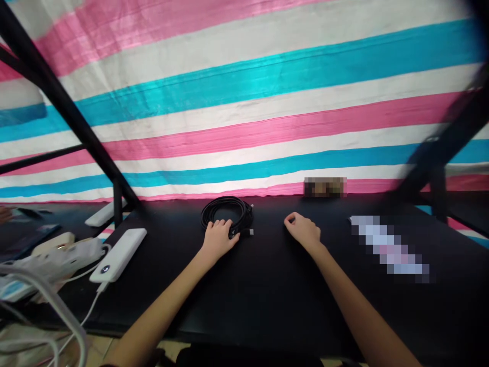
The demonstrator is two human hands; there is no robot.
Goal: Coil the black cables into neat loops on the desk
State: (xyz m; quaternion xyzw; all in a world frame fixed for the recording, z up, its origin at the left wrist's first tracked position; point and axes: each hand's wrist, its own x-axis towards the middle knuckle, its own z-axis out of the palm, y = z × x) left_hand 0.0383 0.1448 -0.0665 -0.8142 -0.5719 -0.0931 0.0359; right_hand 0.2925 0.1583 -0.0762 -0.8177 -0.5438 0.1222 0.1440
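A coiled black cable [225,201] lies flat toward the back of the black table, a connector with a light metal tip at its right side. My left hand [218,238] reaches over the near edge of this coil. Its fingers bend down onto the loops and the thumb lies out beside the connector. To the right, apart from the cable, my right hand [303,230] rests on the table. Its fingers are curled in, with a small dark gap inside the thumb and forefinger. Whatever they may hold is hidden.
A white power bank [119,255] with a white lead lies to the left. Beyond it are a white power strip [76,255] and part of another person's hand [5,214]. Black metal bars [87,137] slant on both sides. Striped sheeting [244,127] hangs behind. Blurred-out items lie right.
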